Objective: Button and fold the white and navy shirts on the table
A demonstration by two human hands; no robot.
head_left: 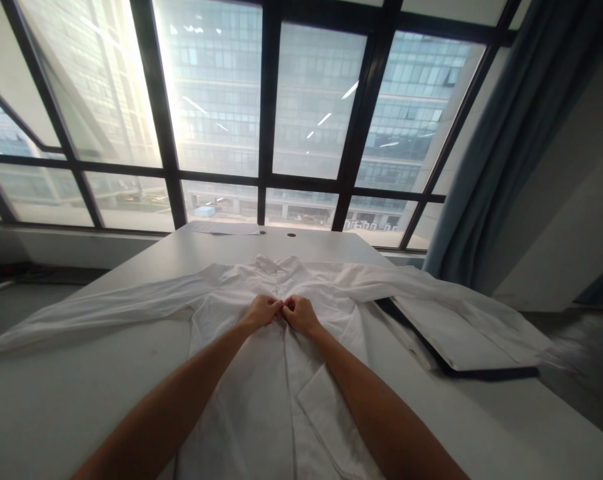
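Observation:
A white long-sleeved shirt [251,400] lies spread front side up, its collar [276,262] toward the window and its sleeves stretched out to both sides. On the front edge at chest height, my left hand [263,311] pinches the cloth. My right hand [300,313] pinches the same edge right beside it, the fingertips of both hands almost meeting. Whether a button sits between the fingers is too small to make out. Below the hands the front edge runs straight down, with a pocket-like flap on the right half.
The shirt rests on a white table [106,387]. Under the right sleeve lies a stack of flat white and dark folders or cloths [456,340]. Papers [221,229] lie at the far edge. Behind stand large framed windows and a blue-grey curtain [501,147].

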